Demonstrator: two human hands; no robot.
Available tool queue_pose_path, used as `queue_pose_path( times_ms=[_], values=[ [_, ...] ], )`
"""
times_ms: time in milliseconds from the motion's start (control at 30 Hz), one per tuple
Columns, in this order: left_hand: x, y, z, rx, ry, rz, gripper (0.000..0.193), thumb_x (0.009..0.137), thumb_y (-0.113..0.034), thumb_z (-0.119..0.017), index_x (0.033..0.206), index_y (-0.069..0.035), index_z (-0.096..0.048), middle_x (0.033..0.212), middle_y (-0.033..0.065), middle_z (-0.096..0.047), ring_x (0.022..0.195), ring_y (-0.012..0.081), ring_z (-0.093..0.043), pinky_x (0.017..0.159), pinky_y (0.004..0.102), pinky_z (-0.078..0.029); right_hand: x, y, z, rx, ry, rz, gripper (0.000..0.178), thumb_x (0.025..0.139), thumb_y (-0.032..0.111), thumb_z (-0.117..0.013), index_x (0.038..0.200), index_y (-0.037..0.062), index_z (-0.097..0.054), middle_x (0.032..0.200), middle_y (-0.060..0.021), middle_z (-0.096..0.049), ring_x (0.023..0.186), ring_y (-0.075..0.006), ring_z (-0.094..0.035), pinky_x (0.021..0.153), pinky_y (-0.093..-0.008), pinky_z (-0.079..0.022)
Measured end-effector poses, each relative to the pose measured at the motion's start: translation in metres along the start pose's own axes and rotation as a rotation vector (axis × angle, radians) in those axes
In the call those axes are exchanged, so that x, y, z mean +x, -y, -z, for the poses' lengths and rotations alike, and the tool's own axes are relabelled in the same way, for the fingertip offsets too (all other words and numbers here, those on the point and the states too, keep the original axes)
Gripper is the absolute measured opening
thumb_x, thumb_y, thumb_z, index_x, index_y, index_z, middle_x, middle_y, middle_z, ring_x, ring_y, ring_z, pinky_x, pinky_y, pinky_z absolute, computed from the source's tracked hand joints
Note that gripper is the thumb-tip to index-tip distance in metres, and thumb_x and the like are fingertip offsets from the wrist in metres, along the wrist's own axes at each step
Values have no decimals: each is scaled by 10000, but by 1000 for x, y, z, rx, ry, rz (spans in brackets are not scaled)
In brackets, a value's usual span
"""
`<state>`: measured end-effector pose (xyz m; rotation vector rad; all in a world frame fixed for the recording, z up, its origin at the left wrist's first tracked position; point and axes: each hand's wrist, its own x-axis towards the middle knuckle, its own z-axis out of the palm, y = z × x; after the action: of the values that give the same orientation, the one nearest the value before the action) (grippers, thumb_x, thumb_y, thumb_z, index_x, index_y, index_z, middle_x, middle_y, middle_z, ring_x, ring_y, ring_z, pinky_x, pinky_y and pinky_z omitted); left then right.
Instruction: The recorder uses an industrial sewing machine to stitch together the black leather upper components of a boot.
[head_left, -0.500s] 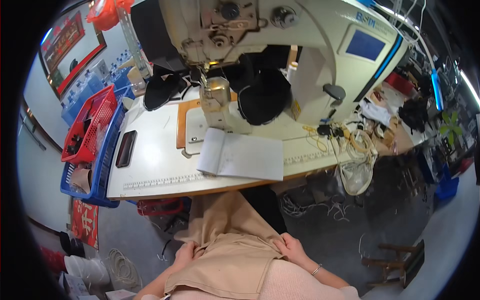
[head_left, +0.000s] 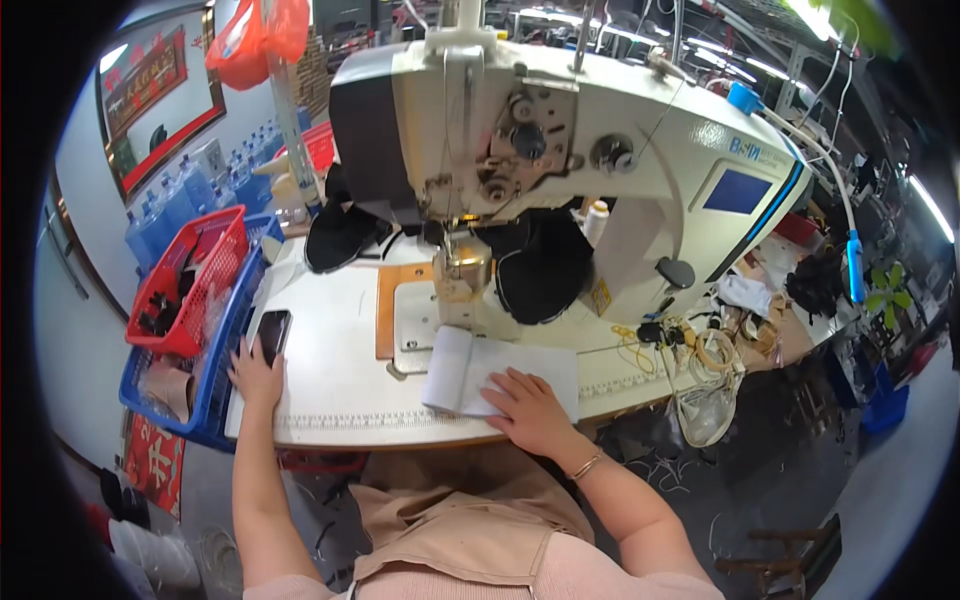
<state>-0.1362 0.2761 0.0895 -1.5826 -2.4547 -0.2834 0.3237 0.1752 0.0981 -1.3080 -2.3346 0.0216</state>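
Left hand (head_left: 255, 375), fingers spread, lies flat on table (head_left: 340, 395) touching phone (head_left: 272, 333) at centre-left. Right hand (head_left: 530, 408), open & flat, presses white sheet (head_left: 480, 365) below sewing machine (head_left: 560, 150), centre of frame.

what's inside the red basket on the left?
The red basket holds dark items, black pieces of some kind, too small to identify. It sits in a blue crate, which hides its underside. The left hand rests beside it, at a phone.

Sewing workshop; industrial sewing machine (head_left: 560, 170); crates (head_left: 190, 280) beside worktable (head_left: 330, 380)
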Motion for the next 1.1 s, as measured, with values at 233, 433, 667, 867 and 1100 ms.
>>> queue_pose_path(
  times_ms=[233, 433, 667, 867, 1100],
  values=[
    [27, 27, -41, -70, -22, 54, 583, 905, -363, -530, 1396, -84, -384, 1480, 192, -275, 1339, 451, -247, 1091, 525, -225, -20, -69, 38, 99, -36, -96, 317, 809, 233, -656, 1102, 112, -642, 1234, -99, -577, 1216, -325, -482, 1009, -446, -373],
    [-8, -81, -18, -554, -195, -335, 525, 805, -164, -678, 1287, -70, -490, 1450, 165, -321, 1350, 392, -253, 1098, 519, -212, 95, -135, 49, 463, -567, -483, 355, 921, 305, -572, 1027, -28, -638, 926, -178, -682, 924, -252, -645, 799, -301, -465],
    [-107, -216, 56, -823, -40, -1175, 356, 740, -136, -733, 1074, -105, -613, 1207, 107, -563, 1210, 354, -472, 983, 465, -400, 218, -219, 21, 72, -604, -586, 314, 895, 245, -572, 1122, 29, -591, 1078, -114, -617, 988, -276, -582, 820, -373, -473],
    [-134, -214, 62, -1062, 402, -1075, 365, 752, -140, -733, 1095, -83, -621, 1214, 115, -573, 1217, 381, -461, 999, 458, -402, 182, -183, 78, -129, -771, -428, 211, 866, 149, -516, 905, 4, -664, 869, -191, -666, 845, -383, -631, 741, -449, -502],
    [-153, -245, 66, -963, 133, -1121, 505, 738, -226, -742, 1179, -66, -554, 1268, 163, -517, 1225, 442, -414, 1008, 495, -372, 166, -108, 121, 1211, -975, -838, 237, 873, 251, -592, 967, 37, -625, 840, -63, -585, 730, -190, -568, 580, -338, -515]
  ],
)
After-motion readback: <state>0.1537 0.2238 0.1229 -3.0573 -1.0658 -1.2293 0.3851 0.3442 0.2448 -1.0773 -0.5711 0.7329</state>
